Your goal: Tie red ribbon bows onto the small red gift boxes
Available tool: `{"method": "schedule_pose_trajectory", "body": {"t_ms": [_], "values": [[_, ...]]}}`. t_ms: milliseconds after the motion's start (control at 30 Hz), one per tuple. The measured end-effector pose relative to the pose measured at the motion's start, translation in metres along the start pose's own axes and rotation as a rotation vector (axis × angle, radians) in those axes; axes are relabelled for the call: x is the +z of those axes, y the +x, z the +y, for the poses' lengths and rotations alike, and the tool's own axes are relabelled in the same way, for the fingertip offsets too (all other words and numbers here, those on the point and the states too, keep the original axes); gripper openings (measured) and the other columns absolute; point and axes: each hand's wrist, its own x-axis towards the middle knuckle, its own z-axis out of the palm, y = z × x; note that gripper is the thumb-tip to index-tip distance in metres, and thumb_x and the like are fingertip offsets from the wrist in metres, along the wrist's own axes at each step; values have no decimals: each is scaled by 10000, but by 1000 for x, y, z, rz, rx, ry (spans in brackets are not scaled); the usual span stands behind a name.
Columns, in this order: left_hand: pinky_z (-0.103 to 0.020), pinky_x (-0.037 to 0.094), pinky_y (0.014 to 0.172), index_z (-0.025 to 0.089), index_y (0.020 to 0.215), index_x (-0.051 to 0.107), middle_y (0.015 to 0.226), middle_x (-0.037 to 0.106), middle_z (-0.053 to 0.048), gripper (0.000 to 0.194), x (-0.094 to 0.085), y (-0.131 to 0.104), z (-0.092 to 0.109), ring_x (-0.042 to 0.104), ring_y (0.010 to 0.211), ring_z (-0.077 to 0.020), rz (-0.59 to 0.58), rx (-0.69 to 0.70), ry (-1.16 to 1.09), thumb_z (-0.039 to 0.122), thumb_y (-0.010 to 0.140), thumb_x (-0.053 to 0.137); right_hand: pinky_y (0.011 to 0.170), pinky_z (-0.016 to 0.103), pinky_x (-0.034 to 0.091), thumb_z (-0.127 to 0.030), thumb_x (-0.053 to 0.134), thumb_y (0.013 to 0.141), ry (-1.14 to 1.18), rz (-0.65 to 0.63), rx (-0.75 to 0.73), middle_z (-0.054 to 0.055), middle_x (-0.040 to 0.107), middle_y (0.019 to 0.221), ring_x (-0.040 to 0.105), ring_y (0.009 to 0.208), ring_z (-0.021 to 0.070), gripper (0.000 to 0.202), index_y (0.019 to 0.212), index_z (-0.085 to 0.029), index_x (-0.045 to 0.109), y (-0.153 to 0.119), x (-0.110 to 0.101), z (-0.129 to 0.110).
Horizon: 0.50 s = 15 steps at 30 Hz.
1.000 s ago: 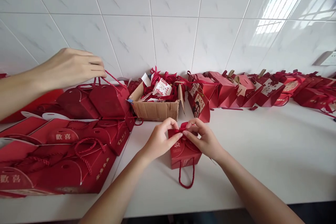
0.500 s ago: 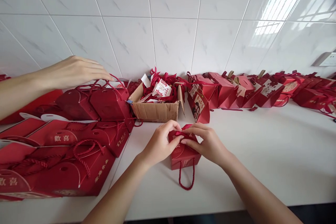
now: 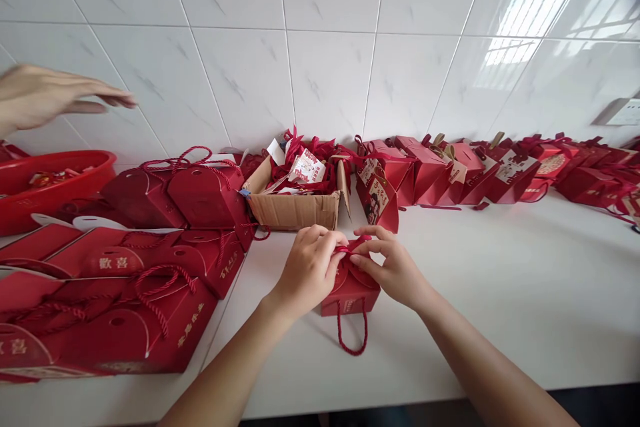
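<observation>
A small red gift box [image 3: 350, 297] stands on the white table in front of me, its twisted cord handle [image 3: 353, 349] hanging toward me. Over its top, both my hands work a red ribbon [image 3: 358, 243]. My left hand [image 3: 307, 270] pinches the ribbon between thumb and fingers on the left side. From the right, my right hand [image 3: 395, 268] has thumb and forefinger closed on the ribbon, the other fingers loosely curled. The knot is partly hidden behind my fingers.
Red boxes with cord handles [image 3: 150, 323] crowd the left. A cardboard box [image 3: 295, 212] of ribbons and tags stands behind my hands. Beribboned red boxes [image 3: 430, 173] line the wall rightward. At upper left, a co-worker's hand [image 3: 55, 97] hovers above a red basin [image 3: 60, 193].
My left hand has rolled over further at the ribbon, and my right hand's fingers have shifted slightly right. The co-worker's hand has left the cord handles and moved up and left.
</observation>
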Motion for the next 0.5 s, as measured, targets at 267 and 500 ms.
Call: {"method": "schedule_pose_trajectory", "body": {"t_ms": [267, 500], "values": [[-352, 458, 806, 201, 900, 529, 871, 624, -63, 76, 6, -2, -2, 576, 876, -207, 37, -88, -140, 140, 858, 512, 1088, 418, 304, -448, 520, 894, 225, -219, 126, 91, 476, 1379, 311, 1376, 249, 326, 780, -196, 694, 2, 3, -4], [-313, 460, 831, 203, 923, 534, 929, 631, -47, 58, -5, -1, -9, 597, 910, -184, -65, -327, -334, 210, 867, 520, 1015, 366, 391, -489, 589, 844, 458, -175, 227, 75, 417, 1440, 313, 1382, 247, 317, 763, -200, 693, 1, 8, -3]]}}
